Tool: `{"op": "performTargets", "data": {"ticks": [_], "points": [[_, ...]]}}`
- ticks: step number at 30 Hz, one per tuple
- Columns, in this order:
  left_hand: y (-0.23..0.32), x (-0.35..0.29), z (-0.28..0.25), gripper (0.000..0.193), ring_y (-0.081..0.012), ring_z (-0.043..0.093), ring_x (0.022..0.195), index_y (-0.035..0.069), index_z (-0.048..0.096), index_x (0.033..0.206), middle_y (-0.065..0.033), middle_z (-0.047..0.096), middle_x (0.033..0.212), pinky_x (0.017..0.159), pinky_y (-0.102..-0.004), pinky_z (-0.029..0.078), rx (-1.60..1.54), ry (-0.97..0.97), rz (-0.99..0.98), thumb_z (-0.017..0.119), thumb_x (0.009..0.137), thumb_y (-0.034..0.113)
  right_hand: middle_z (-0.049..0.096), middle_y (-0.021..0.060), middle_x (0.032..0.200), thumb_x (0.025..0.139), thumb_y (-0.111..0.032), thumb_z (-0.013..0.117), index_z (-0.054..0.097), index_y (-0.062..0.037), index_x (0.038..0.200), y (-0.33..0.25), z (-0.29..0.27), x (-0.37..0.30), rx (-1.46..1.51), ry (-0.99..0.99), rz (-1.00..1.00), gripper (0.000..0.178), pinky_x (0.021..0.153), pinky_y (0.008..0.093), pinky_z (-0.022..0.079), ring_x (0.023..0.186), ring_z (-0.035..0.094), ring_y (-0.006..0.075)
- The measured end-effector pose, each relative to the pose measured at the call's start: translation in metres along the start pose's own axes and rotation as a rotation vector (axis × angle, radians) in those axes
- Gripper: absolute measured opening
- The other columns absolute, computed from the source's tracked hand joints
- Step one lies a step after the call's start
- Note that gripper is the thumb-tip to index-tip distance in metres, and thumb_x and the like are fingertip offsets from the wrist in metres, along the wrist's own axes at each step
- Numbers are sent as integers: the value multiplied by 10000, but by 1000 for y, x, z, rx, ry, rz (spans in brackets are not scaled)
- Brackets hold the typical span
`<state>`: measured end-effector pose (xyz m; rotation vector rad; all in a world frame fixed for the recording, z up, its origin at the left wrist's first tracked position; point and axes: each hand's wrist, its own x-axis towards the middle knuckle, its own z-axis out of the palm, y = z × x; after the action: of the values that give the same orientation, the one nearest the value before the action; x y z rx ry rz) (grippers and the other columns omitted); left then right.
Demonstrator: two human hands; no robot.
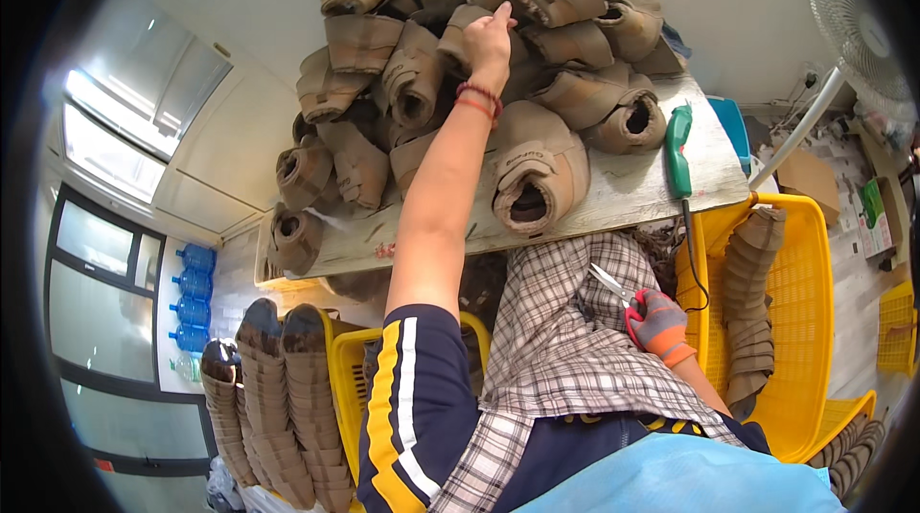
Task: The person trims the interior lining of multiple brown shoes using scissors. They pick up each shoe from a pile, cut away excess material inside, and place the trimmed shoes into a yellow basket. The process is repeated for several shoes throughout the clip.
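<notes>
My bare left hand point(489, 42), with red bands at the wrist, reaches into a heap of brown fleece-lined shoe uppers point(359, 42). Its fingers are closed at the edge of one upper point(460, 31); the fingertips are partly hidden. Over my lap, my right hand point(659, 323), in a grey and orange glove, is wrapped round the red handles of a pair of scissors point(610, 281). The blades point up and left, slightly apart. Nearest the table's front edge, another upper point(541, 168) lies with its fleecy opening toward me.
A green corded tool point(679, 154) lies at the right end of the pale worktable point(623, 202). Yellow baskets point(815, 273) stand on both sides of me, the right one holding stacked uppers point(752, 293). More stacks point(311, 398) stand at left. A fan point(853, 24) rises at right.
</notes>
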<state>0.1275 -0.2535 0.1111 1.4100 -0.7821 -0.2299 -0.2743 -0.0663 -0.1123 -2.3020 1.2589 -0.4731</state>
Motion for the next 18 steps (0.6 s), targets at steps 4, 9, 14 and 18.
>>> {"op": "performTargets", "data": {"ticks": [4,9,14,18], "points": [[10,27,52,456,-250,508,952,8,591,1033,-97,563,1054,830,-589,377,-210,-78,-277,771,743,312,645,75,788,682,-279,744,630,-106,843,-3,2,3,14,-5,-7,262,675,379,502,743,625,277],[31,20,53,460,-388,369,1254,18,413,1295,-195,412,1337,1003,-677,258,-575,-146,-530,579,907,201,646,84,785,694,-282,738,634,-105,839,4,-1,1,14,45,-40,252,669,384,502,735,625,280],[57,-24,-75,402,-379,298,1323,43,361,1345,-173,352,1414,1053,-655,204,-802,-324,-371,377,986,221,655,101,818,695,-282,737,655,-85,887,8,-4,-8,83,47,-6,287,691,377,506,764,631,289],[66,-103,-177,436,-348,325,1323,27,325,1386,-149,353,1438,1091,-570,232,-994,-442,-339,337,989,205,646,134,835,725,-189,727,622,-48,987,22,-22,-11,291,133,68,315,679,354,497,749,627,284]]}}
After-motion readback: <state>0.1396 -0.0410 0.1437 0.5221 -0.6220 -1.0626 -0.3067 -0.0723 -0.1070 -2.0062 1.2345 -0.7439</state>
